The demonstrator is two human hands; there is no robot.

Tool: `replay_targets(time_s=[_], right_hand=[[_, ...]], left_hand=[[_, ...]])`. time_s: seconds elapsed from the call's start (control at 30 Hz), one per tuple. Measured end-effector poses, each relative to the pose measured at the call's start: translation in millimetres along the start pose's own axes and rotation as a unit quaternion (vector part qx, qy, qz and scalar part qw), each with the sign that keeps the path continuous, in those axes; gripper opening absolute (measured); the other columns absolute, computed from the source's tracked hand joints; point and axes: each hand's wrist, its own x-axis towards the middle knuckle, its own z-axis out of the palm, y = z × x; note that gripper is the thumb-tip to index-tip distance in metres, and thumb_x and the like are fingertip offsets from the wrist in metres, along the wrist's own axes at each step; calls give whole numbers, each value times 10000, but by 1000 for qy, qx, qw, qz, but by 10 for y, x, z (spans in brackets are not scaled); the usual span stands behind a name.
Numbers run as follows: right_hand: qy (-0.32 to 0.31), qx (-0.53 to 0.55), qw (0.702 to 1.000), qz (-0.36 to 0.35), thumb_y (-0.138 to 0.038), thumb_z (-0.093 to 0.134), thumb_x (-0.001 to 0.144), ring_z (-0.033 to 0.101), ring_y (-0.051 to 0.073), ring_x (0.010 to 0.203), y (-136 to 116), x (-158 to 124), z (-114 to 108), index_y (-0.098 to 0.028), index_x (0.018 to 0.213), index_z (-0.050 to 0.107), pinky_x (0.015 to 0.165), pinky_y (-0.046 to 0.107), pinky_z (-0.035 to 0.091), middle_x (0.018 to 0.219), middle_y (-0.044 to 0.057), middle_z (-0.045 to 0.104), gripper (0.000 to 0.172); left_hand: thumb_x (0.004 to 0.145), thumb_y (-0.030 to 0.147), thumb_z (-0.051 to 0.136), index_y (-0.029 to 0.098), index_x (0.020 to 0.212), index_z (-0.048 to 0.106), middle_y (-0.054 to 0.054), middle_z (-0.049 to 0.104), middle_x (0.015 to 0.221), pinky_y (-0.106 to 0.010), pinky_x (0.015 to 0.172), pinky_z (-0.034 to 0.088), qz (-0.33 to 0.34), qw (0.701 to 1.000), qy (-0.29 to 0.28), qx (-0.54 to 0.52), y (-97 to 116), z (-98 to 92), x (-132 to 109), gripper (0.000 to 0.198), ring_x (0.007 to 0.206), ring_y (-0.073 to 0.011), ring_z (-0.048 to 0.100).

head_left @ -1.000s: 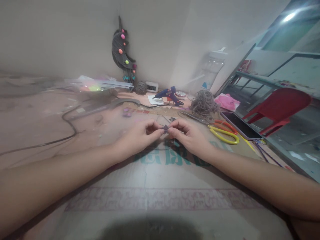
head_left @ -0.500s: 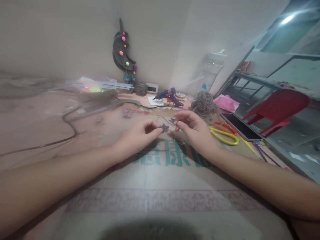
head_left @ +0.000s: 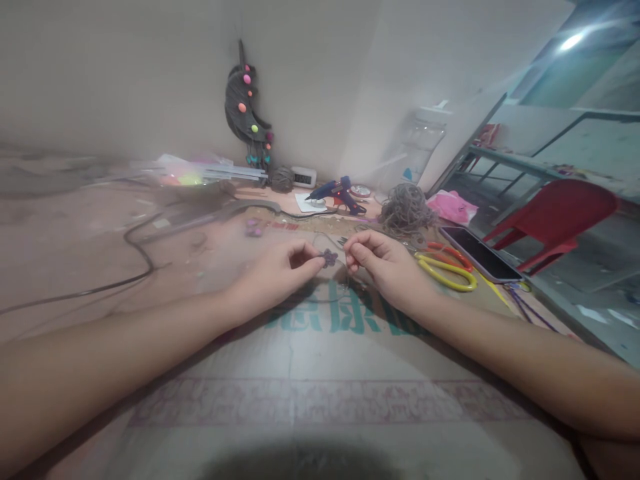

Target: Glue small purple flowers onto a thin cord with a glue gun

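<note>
Between the thumb and forefinger of my left hand (head_left: pixel 286 270) is a small purple-grey flower (head_left: pixel 329 257), held by its left edge just above the cardboard (head_left: pixel 320 360). My right hand (head_left: pixel 383 263) is close by on the right, its thumb and fingers pinched together. Whatever sits in that pinch is too small to make out. A thin grey strand loops around and below the flower near the right fingertips. Just behind those fingers, the pointed tips of the scissors (head_left: pixel 447 275) show; their yellow and orange handles lie right of the hand.
A tangle of grey yarn (head_left: pixel 407 207) lies behind my right hand, with a phone (head_left: pixel 480 253) to its right. At the back are a blue glue gun (head_left: pixel 337 193), a white digital clock (head_left: pixel 303 177) and a clear bottle (head_left: pixel 423 143). A black cable (head_left: pixel 143 250) crosses the left side.
My right hand has shifted slightly left and its raised fingers have curled down into a tighter pinch. My left hand and the flower have barely moved.
</note>
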Motion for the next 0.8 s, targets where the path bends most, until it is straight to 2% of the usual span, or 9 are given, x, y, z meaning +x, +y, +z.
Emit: replay_targets(time_s=[0.33, 0.5, 0.6, 0.7, 0.8], right_hand=[[-76, 81, 993, -37, -476, 638, 924, 439, 121, 625, 55, -27, -16, -213, 795, 535, 618, 268, 389, 667, -41, 481, 311], [-47, -3, 998, -46, -538, 532, 972, 443, 125, 610, 18, -41, 1, -215, 731, 494, 614, 277, 389, 639, -40, 458, 405], [-20, -73, 996, -37, -474, 534, 978, 461, 115, 607, 0, -42, 15, -203, 790, 549, 601, 265, 395, 652, -37, 503, 330], [-17, -64, 997, -40, -381, 603, 926, 512, 114, 628, 12, -34, 27, -201, 860, 572, 601, 257, 422, 682, -34, 558, 194], [-17, -44, 998, -37, -341, 658, 872, 555, 118, 640, 24, -28, 26, -209, 874, 556, 589, 253, 438, 703, -34, 591, 167]], left_hand=[[898, 427, 588, 180, 823, 614, 2, 620, 762, -284, 643, 395, -12, 1000, 0, -6, 31, 10, -9, 259, 704, -156, 556], [904, 436, 581, 183, 839, 617, -2, 624, 762, -281, 635, 397, -17, 1000, -5, 4, 21, 5, -10, 264, 711, -162, 558], [901, 419, 587, 183, 825, 624, -4, 630, 773, -283, 656, 407, -5, 1000, 0, 8, 23, 2, -11, 251, 732, -165, 565], [902, 420, 592, 183, 821, 627, -2, 636, 782, -282, 657, 407, 5, 1000, -1, 2, 19, 4, -13, 252, 734, -161, 566], [906, 421, 591, 185, 829, 627, 1, 635, 776, -280, 642, 403, 4, 1000, -5, 2, 8, 6, -17, 251, 715, -158, 562]])
